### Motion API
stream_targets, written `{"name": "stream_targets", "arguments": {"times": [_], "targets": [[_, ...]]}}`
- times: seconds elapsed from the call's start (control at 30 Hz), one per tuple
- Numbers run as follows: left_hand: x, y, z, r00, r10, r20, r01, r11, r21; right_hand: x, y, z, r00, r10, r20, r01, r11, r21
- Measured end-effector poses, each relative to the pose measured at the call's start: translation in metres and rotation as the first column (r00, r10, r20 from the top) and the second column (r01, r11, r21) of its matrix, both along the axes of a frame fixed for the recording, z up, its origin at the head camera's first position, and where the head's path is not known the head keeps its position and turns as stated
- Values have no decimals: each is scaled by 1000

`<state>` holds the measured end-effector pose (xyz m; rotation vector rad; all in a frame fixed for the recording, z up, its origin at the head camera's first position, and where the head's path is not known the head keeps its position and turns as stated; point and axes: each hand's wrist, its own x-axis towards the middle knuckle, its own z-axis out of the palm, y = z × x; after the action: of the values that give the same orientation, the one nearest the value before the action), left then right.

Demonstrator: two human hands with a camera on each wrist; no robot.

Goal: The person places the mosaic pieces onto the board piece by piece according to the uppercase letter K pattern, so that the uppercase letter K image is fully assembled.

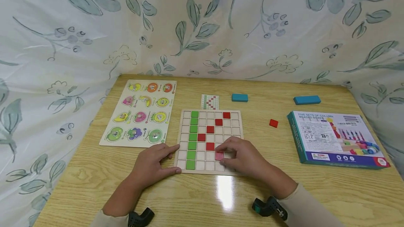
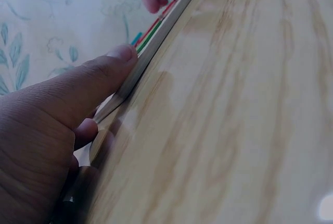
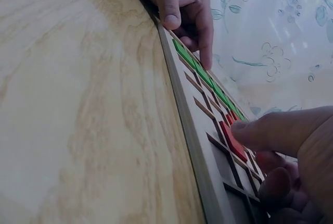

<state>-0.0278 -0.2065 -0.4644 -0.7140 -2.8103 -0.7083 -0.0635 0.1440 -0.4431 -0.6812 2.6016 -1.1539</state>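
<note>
A wooden grid board [image 1: 231,122] lies in the middle of the table in the head view. It carries a column of green tiles [image 1: 192,137] and a diagonal of red tiles [image 1: 210,129]. My left hand [image 1: 174,159] braces the board's near left corner, with the thumb [image 2: 112,62] pressed against the front edge and the index finger lying along the left side. My right hand [image 1: 223,155] rests on the board's near right part and pinches a red tile [image 1: 219,156] between thumb and curled fingers, low over a cell. The right wrist view shows the thumb [image 3: 265,130] touching that tile [image 3: 231,139].
A fruit peg puzzle [image 1: 140,113] lies left of the board and a small pattern card [image 1: 209,102] behind it. Two blue blocks [image 1: 239,97] [image 1: 307,100] and a loose red tile [image 1: 273,123] sit to the right. A teal box [image 1: 336,138] lies far right. A leaf-print curtain surrounds the table [image 1: 94,174].
</note>
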Motion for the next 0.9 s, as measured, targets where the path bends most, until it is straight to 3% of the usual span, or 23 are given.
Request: {"name": "stream_targets", "arguments": {"times": [0.17,0.5,0.9], "targets": [[1,0,1,1000,2,7,-2,1000,1,-1,7,0,999,-43,30,44,998,-47],[0,1,1,1000,-2,3,2,1000,2,-4,32,-4,988,-148,-41,145,987,-65],[0,1,0,1000,5,13,-5,1000,4,-22,78,-2,919,-383,-95,387,922,23]]}}
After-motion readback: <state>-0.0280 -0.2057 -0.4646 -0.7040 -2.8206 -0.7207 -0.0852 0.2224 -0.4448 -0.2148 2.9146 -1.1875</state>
